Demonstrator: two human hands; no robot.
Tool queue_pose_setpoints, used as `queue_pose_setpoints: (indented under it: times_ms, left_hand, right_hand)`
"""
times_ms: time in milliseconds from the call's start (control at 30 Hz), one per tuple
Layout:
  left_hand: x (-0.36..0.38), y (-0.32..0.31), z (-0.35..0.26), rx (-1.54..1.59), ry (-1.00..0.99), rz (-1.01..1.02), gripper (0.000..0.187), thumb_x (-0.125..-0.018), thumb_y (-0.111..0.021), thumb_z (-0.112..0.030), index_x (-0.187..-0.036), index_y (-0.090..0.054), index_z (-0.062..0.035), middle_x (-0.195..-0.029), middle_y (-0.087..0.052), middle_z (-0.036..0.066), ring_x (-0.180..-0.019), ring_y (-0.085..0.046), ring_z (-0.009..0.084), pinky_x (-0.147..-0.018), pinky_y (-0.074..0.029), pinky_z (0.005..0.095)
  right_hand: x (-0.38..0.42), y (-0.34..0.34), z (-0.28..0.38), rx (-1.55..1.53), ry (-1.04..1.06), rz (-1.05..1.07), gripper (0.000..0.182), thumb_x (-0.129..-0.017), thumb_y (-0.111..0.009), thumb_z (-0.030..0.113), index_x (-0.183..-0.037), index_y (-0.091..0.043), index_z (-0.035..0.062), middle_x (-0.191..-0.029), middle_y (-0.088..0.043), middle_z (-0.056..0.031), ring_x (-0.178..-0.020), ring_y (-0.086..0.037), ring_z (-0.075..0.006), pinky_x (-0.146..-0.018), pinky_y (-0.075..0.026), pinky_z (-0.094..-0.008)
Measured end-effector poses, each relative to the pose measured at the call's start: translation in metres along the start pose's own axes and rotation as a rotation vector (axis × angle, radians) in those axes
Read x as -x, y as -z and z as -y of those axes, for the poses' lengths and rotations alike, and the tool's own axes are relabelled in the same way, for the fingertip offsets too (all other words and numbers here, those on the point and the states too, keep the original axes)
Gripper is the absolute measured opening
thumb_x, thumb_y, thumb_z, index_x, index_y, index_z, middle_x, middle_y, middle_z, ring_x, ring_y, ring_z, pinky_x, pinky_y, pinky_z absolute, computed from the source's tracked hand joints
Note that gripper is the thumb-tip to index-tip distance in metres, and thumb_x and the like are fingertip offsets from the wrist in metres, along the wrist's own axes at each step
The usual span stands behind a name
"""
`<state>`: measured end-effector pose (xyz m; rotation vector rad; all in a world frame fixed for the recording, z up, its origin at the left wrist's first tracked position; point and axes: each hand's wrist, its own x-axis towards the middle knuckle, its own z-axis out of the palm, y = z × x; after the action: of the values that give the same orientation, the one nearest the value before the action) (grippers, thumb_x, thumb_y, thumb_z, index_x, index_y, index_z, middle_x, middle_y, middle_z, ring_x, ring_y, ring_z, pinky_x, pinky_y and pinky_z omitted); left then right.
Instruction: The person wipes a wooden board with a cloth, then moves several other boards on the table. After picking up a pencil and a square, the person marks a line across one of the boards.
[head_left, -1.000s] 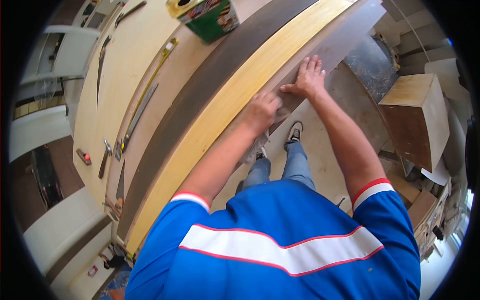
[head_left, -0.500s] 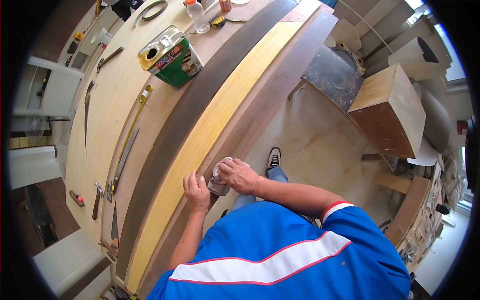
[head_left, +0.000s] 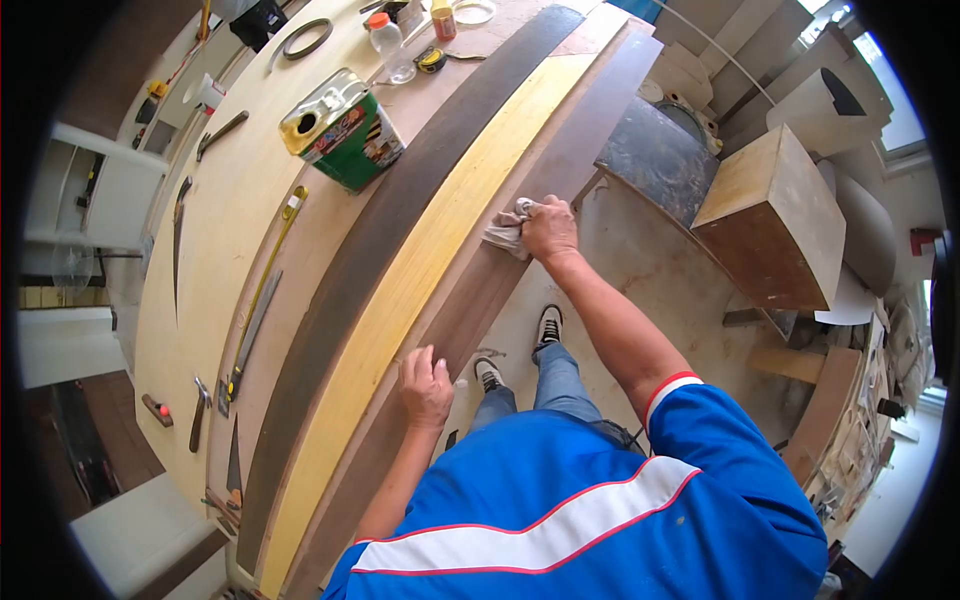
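My right hand [head_left: 550, 230] is closed around a crumpled whitish rag [head_left: 508, 234], pressed against the brown wood strip [head_left: 487, 285] along the near edge of the table. Lower down the same strip, my left hand [head_left: 427, 387] rests with its fingers loosely bent and a little apart, holding nothing. Beside the brown strip runs a yellow wood strip [head_left: 425, 250], and beyond that a dark curved strip [head_left: 345, 265]. Part of the rag is hidden under my right hand.
A green metal can [head_left: 345, 135] stands on the table past the dark strip. Around it lie a hammer [head_left: 222, 133], a tape measure [head_left: 431, 60], a saw [head_left: 178, 235] and a clear bottle [head_left: 392, 52]. A wooden box [head_left: 770, 220] stands right of the floor space.
My right hand has slid the rag forward along the brown strip, away from my body. The left hand, formerly close beside the rag, is now apart from it, slightly to the right.
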<state>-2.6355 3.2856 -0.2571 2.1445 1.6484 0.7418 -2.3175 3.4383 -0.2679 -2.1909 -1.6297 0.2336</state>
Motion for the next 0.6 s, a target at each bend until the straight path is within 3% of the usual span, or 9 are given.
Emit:
queue_pose_setpoints:
  times_ms: [133, 200, 300, 333, 433, 600]
  left_hand:
    - [-0.082, -0.037, -0.053, 0.078, -0.099, -0.046, 0.039, -0.09, -0.071, -0.016, -0.124, -0.064, 0.0027, -0.123, -0.063, 0.022, -0.115, -0.06, 0.0399, -0.101, -0.049, 0.047]
    - [-0.119, -0.06, -0.078, 0.087, -0.146, -0.062, 0.042, -0.091, -0.071, -0.019, -0.126, -0.064, 0.0031, -0.127, -0.062, 0.024, -0.119, -0.058, 0.0405, -0.104, -0.047, 0.0478]
    - [-0.149, -0.106, -0.077, 0.053, -0.072, 0.076, 0.047, -0.09, -0.072, -0.022, -0.129, -0.062, 0.0032, -0.133, -0.059, 0.026, -0.123, -0.055, 0.0429, -0.107, -0.043, 0.0494]
    - [-0.152, -0.109, -0.08, 0.006, -0.05, 0.176, 0.053, -0.09, -0.072, -0.024, -0.133, -0.058, 0.0044, -0.136, -0.056, 0.028, -0.125, -0.053, 0.0455, -0.109, -0.042, 0.0504]
    - [-0.146, -0.122, -0.08, -0.053, -0.189, 0.049, 0.058, -0.089, -0.072, -0.026, -0.135, -0.054, 0.0056, -0.138, -0.052, 0.029, -0.127, -0.05, 0.0462, -0.11, -0.04, 0.0528]
    - [-0.114, -0.115, -0.098, -0.199, -0.117, -0.045, 0.063, -0.089, -0.072, -0.026, -0.137, -0.05, 0.0096, -0.146, -0.043, 0.032, -0.136, -0.042, 0.0492, -0.115, -0.035, 0.0549]
  right_hand:
    - [0.017, -0.017, 0.022, -0.022, -0.049, 0.009, 0.017, -0.083, -0.063, 0.011, -0.088, -0.073, -0.0017, -0.104, -0.064, -0.0219, -0.098, -0.064, -0.0401, -0.086, -0.056, -0.0468]
    - [0.043, -0.015, 0.03, -0.155, 0.038, 0.188, 0.019, -0.083, -0.067, 0.015, -0.086, -0.071, -0.0024, -0.105, -0.064, -0.0246, -0.1, -0.065, -0.0424, -0.086, -0.057, -0.0494]
    - [0.061, 0.01, 0.014, -0.418, 0.097, 0.288, 0.026, -0.082, -0.07, 0.017, -0.102, -0.073, 0.0002, -0.112, -0.068, -0.0212, -0.107, -0.065, -0.0404, -0.094, -0.055, -0.0465]
    - [0.063, 0.022, 0.002, -0.471, 0.104, 0.272, 0.029, -0.082, -0.071, 0.017, -0.105, -0.073, 0.001, -0.114, -0.068, -0.0204, -0.108, -0.065, -0.0398, -0.096, -0.054, -0.0456]
    - [0.059, 0.05, -0.046, -0.512, 0.102, 0.197, 0.04, -0.079, -0.079, 0.021, -0.114, -0.073, 0.0024, -0.12, -0.068, -0.0175, -0.112, -0.065, -0.0371, -0.1, -0.052, -0.0427]
    - [0.047, 0.096, -0.132, -0.388, -0.112, 0.196, 0.042, -0.081, -0.081, 0.025, -0.116, -0.073, 0.0025, -0.12, -0.068, -0.0167, -0.112, -0.066, -0.0361, -0.099, -0.053, -0.0425]
